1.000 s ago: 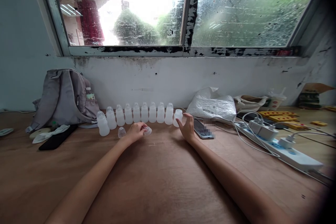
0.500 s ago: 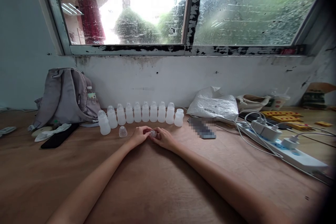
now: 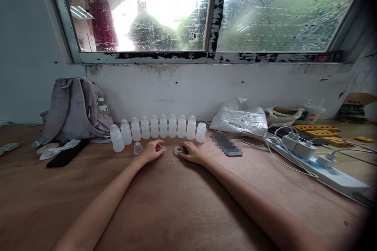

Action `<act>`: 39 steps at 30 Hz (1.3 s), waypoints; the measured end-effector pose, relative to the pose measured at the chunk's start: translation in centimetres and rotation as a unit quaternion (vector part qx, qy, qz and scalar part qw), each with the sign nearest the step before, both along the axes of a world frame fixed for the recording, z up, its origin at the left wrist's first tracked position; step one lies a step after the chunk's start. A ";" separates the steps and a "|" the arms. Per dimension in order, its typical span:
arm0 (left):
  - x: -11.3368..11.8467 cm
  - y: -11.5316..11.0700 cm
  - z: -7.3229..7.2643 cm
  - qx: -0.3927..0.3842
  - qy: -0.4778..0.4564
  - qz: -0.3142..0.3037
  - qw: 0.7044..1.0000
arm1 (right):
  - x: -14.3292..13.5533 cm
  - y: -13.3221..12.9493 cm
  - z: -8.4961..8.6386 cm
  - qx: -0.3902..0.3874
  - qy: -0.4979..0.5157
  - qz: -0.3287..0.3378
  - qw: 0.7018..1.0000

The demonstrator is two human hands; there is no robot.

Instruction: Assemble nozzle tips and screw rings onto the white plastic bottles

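Observation:
A small clear piece (image 3: 163, 148), perhaps a bottle nipple, sits between the thumb and fingers of my left hand (image 3: 152, 151), just above or on the wooden table. Opposite it, my right hand (image 3: 192, 153) pinches a translucent bottle ring (image 3: 178, 150) with its round opening showing. The two hands are apart, with bare wood between them. To the left of my left hand, a clear dome cap (image 3: 138, 148) stands on the table. Behind both hands runs a row of several frosted baby bottles (image 3: 163, 127), most with clear caps. The rightmost bottle (image 3: 200, 132) and the leftmost bottle (image 3: 117, 139) appear uncapped.
A grey backpack (image 3: 73, 110) leans at the left wall, with a black phone-like slab (image 3: 67, 154) before it. On the right lie a blurred-out phone (image 3: 232, 149), a silvery plastic bag (image 3: 240, 119), and a white power strip (image 3: 332, 176) with plugs and trailing cables.
My hands were together over one small clear piece. They have moved apart, the left one leftward with the clear piece, the right one rightward with the ring.

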State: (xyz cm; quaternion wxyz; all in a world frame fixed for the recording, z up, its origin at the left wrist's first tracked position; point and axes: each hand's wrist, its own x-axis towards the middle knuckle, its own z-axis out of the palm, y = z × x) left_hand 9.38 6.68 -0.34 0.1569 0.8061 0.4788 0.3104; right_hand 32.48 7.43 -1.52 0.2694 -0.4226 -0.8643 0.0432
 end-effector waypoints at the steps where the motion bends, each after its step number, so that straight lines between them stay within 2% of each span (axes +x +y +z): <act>1: 0.0 -0.1 -0.1 0.005 0.014 0.006 1.000 | 0.4 0.1 0.1 0.002 -0.011 -0.011 1.000; 5: 0.0 -0.4 0.4 0.016 0.059 0.012 0.998 | 1.7 0.3 0.5 -0.003 -0.038 -0.060 0.997; 7: -0.3 -0.5 1.4 0.024 0.113 0.026 0.993 | 2.2 0.5 0.9 -0.010 -0.040 -0.075 0.996; 10: -1.7 -0.3 3.5 0.017 0.219 0.078 0.972 | 2.6 1.0 1.5 -0.036 -0.049 -0.089 0.994; 13: -3.5 0.1 5.3 -0.015 0.252 0.127 0.959 | 2.9 1.6 2.0 -0.070 -0.070 -0.108 0.989; 15: -4.6 0.4 6.0 -0.041 0.267 0.153 0.951 | 3.2 2.0 2.2 -0.084 -0.085 -0.123 0.985; 20: -5.6 0.4 6.4 -0.107 0.290 0.176 0.935 | 4.3 2.3 2.6 -0.088 -0.096 -0.157 0.979; 23: -5.5 0.1 6.4 -0.120 0.293 0.184 0.930 | 4.9 2.3 3.5 -0.065 -0.083 -0.171 0.980; 28: -5.6 0.0 6.5 -0.132 0.303 0.199 0.923 | 4.7 2.2 6.3 0.034 -0.025 -0.210 0.977; 32: -5.7 -0.2 6.8 -0.124 0.307 0.200 0.922 | 3.9 3.2 7.9 0.134 0.007 -0.246 0.960; 36: -5.3 -0.6 7.5 -0.100 0.299 0.193 0.929 | 3.1 4.5 7.9 0.131 -0.045 -0.288 0.947; 39: -4.8 -1.2 8.3 -0.069 0.281 0.182 0.940 | 2.5 4.8 7.1 0.144 -0.049 -0.281 0.948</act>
